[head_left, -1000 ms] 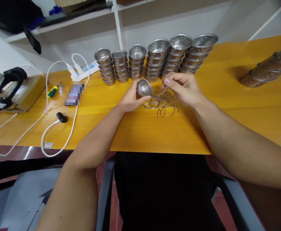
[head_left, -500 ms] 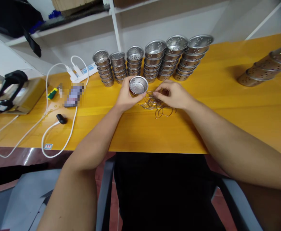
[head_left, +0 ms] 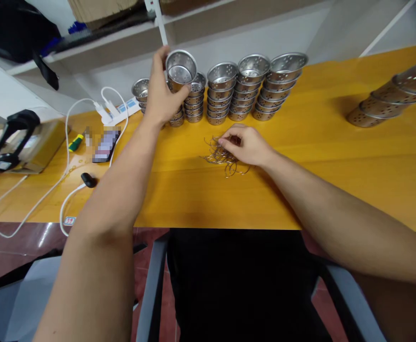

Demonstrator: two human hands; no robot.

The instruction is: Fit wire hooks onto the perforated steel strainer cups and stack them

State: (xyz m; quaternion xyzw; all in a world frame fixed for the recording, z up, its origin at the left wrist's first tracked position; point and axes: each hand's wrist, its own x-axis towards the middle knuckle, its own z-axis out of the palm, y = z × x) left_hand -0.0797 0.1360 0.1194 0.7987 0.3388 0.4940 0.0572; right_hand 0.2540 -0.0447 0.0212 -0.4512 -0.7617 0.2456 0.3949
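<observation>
My left hand (head_left: 163, 92) grips a perforated metal cup (head_left: 181, 70) by its sides, above the second stack from the left in a row of stacked cups. Whether the cup touches that stack is hard to tell. Thin curved metal wires (head_left: 225, 156) lie in a loose pile on the table. Over the right side of this pile is my right hand (head_left: 241, 145), thumb and fingertips pinched together; anything between them is too small to make out. Right of the held cup stand more stacks, such as a tall one (head_left: 222, 92).
A leaning cup stack (head_left: 393, 97) stands far right on the table (head_left: 336, 175). At left are a phone (head_left: 106, 145), a power strip (head_left: 124, 112) with white cables, a green-yellow object (head_left: 76, 142), a black object (head_left: 89, 180) and a box (head_left: 47, 147).
My left hand has carried the cup up and left, from beside the wires to above the stacks. My right hand has stayed by the wire pile. The view has shifted slightly.
</observation>
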